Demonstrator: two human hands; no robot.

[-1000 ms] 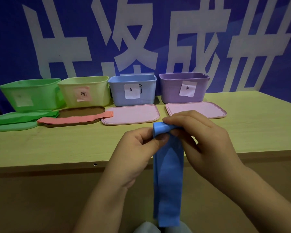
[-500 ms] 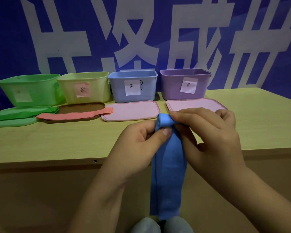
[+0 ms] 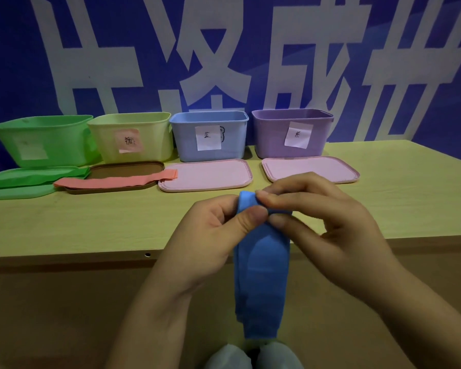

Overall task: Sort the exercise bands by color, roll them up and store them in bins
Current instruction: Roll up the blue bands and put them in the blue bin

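Note:
A blue exercise band [image 3: 261,275] hangs in front of the table edge, its top end rolled into a small coil. My left hand [image 3: 210,233] pinches the coil with thumb and fingers from the left. My right hand [image 3: 328,225] grips it from the right, fingertips on top. At the back stand a green bin [image 3: 43,139], a yellow bin [image 3: 133,137], a blue bin [image 3: 210,137] and a purple bin [image 3: 293,134], each labelled. An orange-pink band [image 3: 112,181] lies flat over a brown lid. A green band [image 3: 35,177] lies on the green lid.
Two pink lids [image 3: 205,179] [image 3: 309,173] lie flat in front of the blue and purple bins. The brown lid [image 3: 123,169] sits before the yellow bin. The wooden table [image 3: 91,225] has its front edge just beyond my hands. Shoes show at the bottom.
The coil at the band's top has grown slightly as both hands turned it, and the hanging tail has shortened. My hands stayed in front of the table edge.

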